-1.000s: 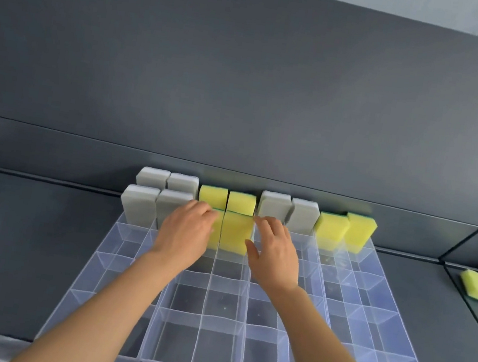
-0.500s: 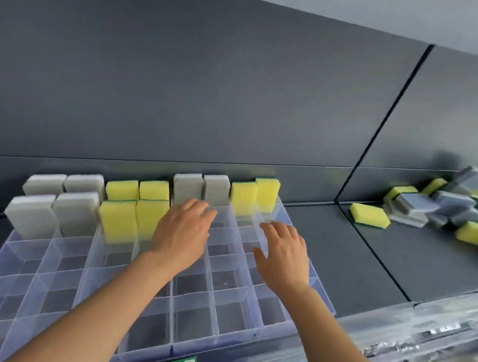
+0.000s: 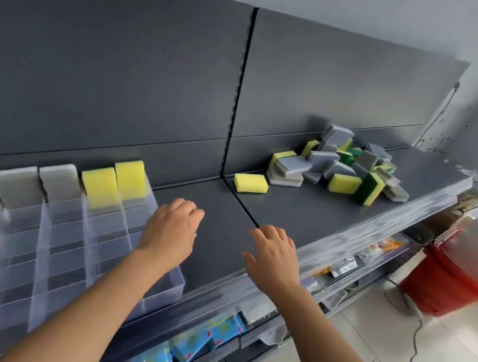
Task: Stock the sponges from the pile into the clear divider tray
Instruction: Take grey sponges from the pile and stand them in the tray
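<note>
The clear divider tray (image 3: 63, 245) lies at the left on the dark shelf. Grey sponges (image 3: 37, 183) and yellow sponges (image 3: 114, 181) stand upright in its back rows. A pile of grey, yellow and green sponges (image 3: 341, 167) sits farther right on the shelf, with one loose yellow sponge (image 3: 250, 183) lying in front of it. My left hand (image 3: 171, 226) hovers over the tray's right edge, fingers loosely curled, holding nothing. Over the bare shelf to the right of the tray, my right hand (image 3: 273, 256) is empty with its fingers relaxed.
The dark shelf (image 3: 304, 211) has a clear front lip. Packaged goods (image 3: 209, 336) fill the shelf below. Red buckets (image 3: 461, 273) and a cable (image 3: 418, 359) are on the tiled floor at the right.
The view has swung right, bringing the whole sponge pile into sight. Both hands left the tray's sponges and moved right, empty.
</note>
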A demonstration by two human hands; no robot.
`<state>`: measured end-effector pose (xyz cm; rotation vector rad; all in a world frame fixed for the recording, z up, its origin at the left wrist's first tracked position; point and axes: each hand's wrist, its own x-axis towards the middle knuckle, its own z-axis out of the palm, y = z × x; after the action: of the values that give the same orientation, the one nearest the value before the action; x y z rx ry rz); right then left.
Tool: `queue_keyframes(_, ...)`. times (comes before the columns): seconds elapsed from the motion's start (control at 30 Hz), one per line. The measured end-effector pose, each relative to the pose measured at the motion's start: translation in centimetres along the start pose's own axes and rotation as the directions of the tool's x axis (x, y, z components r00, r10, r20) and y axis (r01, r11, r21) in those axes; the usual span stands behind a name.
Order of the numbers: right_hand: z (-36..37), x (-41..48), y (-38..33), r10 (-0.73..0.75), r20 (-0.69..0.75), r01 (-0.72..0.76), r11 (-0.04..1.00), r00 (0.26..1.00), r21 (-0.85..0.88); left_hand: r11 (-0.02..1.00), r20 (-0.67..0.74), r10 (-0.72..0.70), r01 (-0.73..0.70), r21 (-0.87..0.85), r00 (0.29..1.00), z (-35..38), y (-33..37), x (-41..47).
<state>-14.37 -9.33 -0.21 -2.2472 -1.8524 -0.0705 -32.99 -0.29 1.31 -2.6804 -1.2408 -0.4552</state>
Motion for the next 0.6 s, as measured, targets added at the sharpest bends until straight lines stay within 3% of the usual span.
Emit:
queue_keyframes(0.3,-1.3,-0.4,11.2,0.095,0.009,-0.095,0.995,0.995,-0.009,0.995,-0.003,0.075,-0.075,-0.070,0.997,2.8,10.1,6.3)
queue_keyframes(0.6,-1.5,4.0,20.0,0.177,-0.004,-0.177,0.984,0.984,-0.011,0.984,0.012,0.134,-0.132,-0.116,0.991,7.0,15.9,15.6)
